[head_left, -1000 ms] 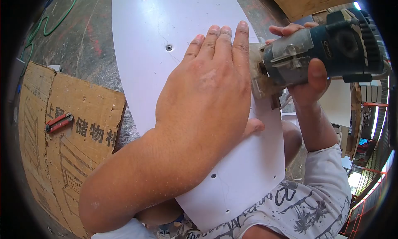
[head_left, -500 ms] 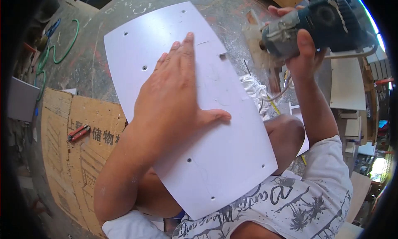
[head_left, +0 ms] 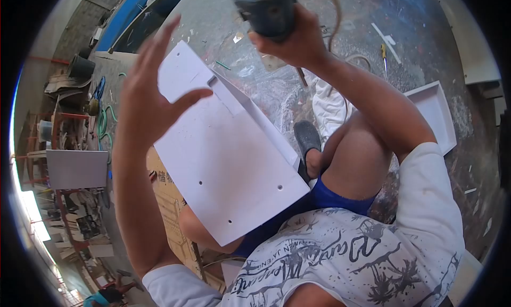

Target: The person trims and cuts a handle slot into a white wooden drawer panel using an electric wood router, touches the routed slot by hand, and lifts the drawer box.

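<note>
A white panelled box (head_left: 234,158) rests tilted across my lap, its flat top facing me, with several small screw holes and a notch in its right edge. My left hand (head_left: 141,94) is raised over the upper left of the panel, fingers spread and holding nothing. At the top of the view, beyond the box, my right hand (head_left: 301,41) grips a dark trim router (head_left: 266,14) by its body. Motion blurs the router, and its upper end is cut off by the frame edge.
A crumpled white cloth (head_left: 326,102) and a yellow-handled screwdriver (head_left: 384,56) lie on the floor. A shallow white tray-like piece (head_left: 446,113) is at right, cardboard (head_left: 173,211) at lower left. A person (head_left: 106,295) is partly visible at bottom left. The router's cord trails nearby.
My left hand has lifted off the panel, where it lay flat. My right hand has carried the router leftward and up in the view. The camera has turned, and the box's side now shows.
</note>
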{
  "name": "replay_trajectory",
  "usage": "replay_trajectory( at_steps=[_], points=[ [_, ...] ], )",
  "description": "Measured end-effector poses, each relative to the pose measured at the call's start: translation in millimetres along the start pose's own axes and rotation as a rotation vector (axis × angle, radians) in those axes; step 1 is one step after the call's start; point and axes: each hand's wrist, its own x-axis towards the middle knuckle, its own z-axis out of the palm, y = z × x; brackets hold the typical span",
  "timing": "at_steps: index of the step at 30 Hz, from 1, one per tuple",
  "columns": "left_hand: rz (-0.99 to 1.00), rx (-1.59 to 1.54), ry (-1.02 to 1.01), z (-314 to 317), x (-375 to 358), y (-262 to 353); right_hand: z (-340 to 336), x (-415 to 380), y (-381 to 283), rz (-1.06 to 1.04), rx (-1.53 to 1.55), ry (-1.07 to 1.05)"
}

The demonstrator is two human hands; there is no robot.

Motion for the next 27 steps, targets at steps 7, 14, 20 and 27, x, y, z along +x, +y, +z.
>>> replay_trajectory(
  at_steps=[7,14,20,27],
  points=[
    [0.437,0.242,-0.021,-23,80,44,-13,-1,-20,0.075,0.036,-0.083],
    [0.649,0.281,0.25,-10,93,38,-24,1,-23,-0.04,0.128,-0.045],
    [0.635,0.322,0.345,-5,100,54,-27,5,-20,-0.103,0.248,0.008],
    [0.735,0.368,0.378,5,107,45,-37,-2,-25,-0.066,0.154,0.033]
  ],
)
